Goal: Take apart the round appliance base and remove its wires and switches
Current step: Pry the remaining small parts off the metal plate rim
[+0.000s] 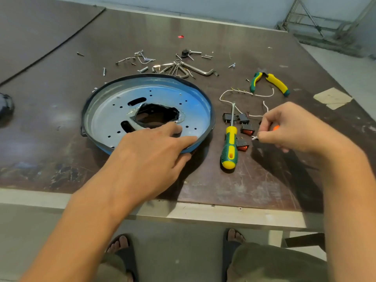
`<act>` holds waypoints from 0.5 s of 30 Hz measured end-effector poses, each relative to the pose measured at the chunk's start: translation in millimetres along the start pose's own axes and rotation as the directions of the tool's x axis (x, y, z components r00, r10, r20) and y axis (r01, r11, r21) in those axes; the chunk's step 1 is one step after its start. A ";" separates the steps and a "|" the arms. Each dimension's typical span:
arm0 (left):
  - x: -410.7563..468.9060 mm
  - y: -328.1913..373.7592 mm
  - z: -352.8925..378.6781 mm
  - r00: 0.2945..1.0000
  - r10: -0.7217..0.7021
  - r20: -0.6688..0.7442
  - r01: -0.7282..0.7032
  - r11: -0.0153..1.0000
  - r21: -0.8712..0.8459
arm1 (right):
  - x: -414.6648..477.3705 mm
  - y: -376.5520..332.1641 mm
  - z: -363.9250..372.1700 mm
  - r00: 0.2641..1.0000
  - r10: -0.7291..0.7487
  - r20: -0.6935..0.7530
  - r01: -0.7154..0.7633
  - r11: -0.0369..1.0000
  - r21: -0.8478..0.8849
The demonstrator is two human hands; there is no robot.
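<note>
The round appliance base (105, 115), a blue-rimmed metal dish with a ragged hole in its middle, lies on the table. My left hand (150, 157) rests over its near rim, fingers spread inside and thumb outside the edge. My right hand (293, 127) pinches a small white wire end beside the base, with something orange showing behind the fingers. White wires (240, 93) and several black rocker switches with red buttons (247, 129) lie loose between the base and my right hand.
A yellow-green screwdriver (230, 147) lies across the switches. Yellow-green pliers (272, 82) lie further back right. Hex keys (183, 69) and scattered screws sit behind the base. A dark object (6, 106) is at the left edge. The table's metal front edge (203, 214) is close.
</note>
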State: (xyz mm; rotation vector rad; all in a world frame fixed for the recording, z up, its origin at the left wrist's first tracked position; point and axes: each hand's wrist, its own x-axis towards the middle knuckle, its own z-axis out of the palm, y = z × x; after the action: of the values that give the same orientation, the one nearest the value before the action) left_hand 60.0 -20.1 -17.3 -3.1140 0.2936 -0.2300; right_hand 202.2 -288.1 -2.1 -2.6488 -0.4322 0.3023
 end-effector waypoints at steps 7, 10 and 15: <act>1.8 -3.2 -5.8 0.991 0.018 0.132 -0.012 0.999 -0.039 | -9.1 27.8 3.9 0.994 0.075 0.083 -0.074 0.997 -0.014; 0.3 -1.2 -9.6 0.984 0.021 0.175 -0.006 0.996 -0.086 | -10.9 26.8 4.2 0.997 0.074 -0.003 -0.074 0.997 -0.001; -5.2 -11.0 -15.3 0.971 0.055 0.233 -0.006 0.979 -0.205 | -8.2 -4.8 11.5 0.961 -0.083 -0.262 0.123 0.982 0.141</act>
State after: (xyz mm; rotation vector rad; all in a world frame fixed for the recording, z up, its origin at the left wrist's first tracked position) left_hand 54.7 -8.2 -2.7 -3.2869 0.3829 0.1868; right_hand 190.2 -282.4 -8.8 -2.4584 -0.4410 -0.0381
